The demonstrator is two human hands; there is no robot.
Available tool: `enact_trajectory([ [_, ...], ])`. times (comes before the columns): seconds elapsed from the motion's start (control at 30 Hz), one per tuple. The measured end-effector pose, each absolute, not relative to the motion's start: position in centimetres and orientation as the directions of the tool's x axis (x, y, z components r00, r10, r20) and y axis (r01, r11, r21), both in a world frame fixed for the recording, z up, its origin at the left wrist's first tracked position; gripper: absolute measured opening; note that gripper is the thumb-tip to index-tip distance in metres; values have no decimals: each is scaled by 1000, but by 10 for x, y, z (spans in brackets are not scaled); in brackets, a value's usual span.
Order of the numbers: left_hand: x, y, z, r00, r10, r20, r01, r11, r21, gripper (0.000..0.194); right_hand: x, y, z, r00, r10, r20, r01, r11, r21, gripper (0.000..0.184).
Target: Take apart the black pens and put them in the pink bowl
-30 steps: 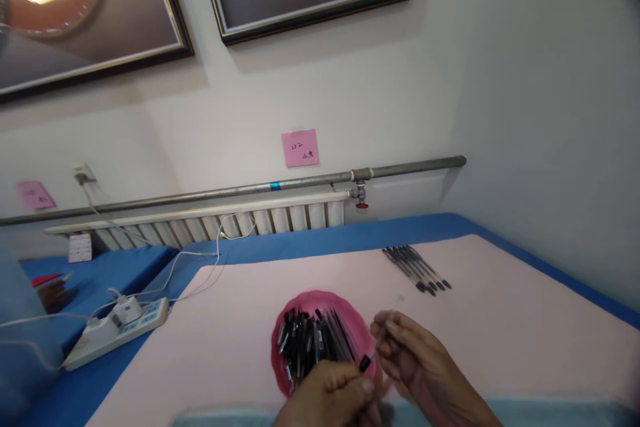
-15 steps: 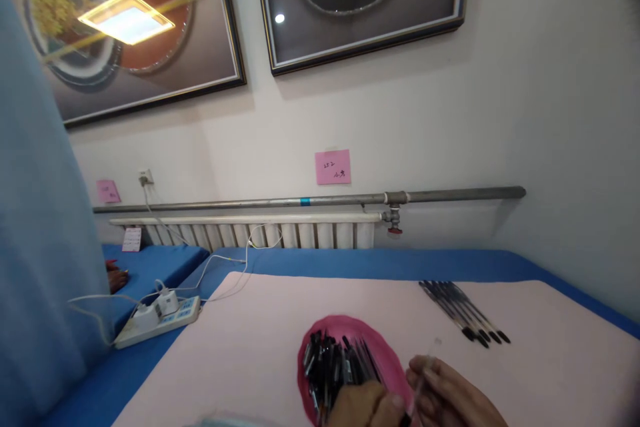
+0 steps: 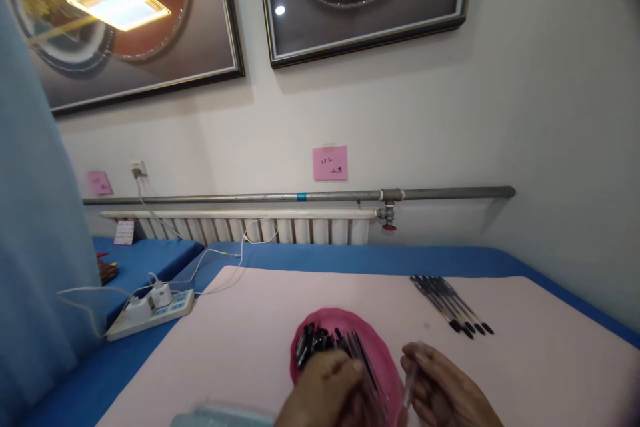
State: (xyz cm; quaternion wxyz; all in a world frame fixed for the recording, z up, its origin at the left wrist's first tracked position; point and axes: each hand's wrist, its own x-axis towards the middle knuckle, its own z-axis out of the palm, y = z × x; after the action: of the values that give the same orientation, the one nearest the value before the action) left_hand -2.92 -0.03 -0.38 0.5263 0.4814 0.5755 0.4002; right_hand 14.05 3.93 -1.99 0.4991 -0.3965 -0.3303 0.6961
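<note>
My left hand [image 3: 327, 390] hovers low over a pink round dish [image 3: 383, 350] heaped with black pen parts [image 3: 317, 340], its fingers curled and blurred. My right hand [image 3: 443, 390] is just right of the dish, fingers pinched on a thin clear pen tube [image 3: 411, 380] that points up and left. A row of several assembled black pens [image 3: 450, 305] lies on the pink mat [image 3: 250, 340] farther back to the right.
A white power strip [image 3: 150, 310] with plugs and white cables lies on the blue cover [image 3: 350, 257] at the left. A radiator [image 3: 240, 227] and pipe run along the wall. A blue sleeve [image 3: 35, 247] fills the left edge; another person's hand [image 3: 107, 271] rests beyond it.
The view swung up and right, then settled. My left hand has moved up over the dish, and the black cap it held earlier is no longer visible.
</note>
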Motion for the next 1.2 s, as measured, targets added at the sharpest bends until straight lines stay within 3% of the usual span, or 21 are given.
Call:
enact_trajectory([
  [0.1,-50,9,-8,-244,967,-68,322,147,935,22,136,45,-24,-176,976,-129,-191,-162,-968,29],
  [0.2,-57,13,-16,-273,962,2,508,142,850,19,128,53,-26,-191,981,31,98,51,-994,29],
  [0.37,-49,9,-20,-232,973,22,675,145,724,15,113,62,-27,-294,944,148,479,280,-832,34],
  [0.47,-49,8,-17,-223,975,27,729,148,668,21,115,67,-32,-327,920,215,527,367,-767,31],
  [0.57,-53,9,-17,-272,961,41,791,199,578,28,136,79,-40,-227,896,382,587,439,-680,27],
  [0.77,-57,11,-24,-324,946,1,883,302,360,28,200,122,-52,-43,843,536,781,363,-509,22],
  [0.9,-55,11,-28,-297,954,-41,909,295,293,29,217,148,-58,-69,846,529,842,334,-424,20],
  [1.03,-53,11,-29,-266,961,-74,919,276,280,29,217,161,-65,-86,893,442,872,281,-400,17],
  [1.2,-51,9,-28,-217,973,-74,902,229,367,28,217,162,-60,-19,952,306,866,168,-470,17],
])
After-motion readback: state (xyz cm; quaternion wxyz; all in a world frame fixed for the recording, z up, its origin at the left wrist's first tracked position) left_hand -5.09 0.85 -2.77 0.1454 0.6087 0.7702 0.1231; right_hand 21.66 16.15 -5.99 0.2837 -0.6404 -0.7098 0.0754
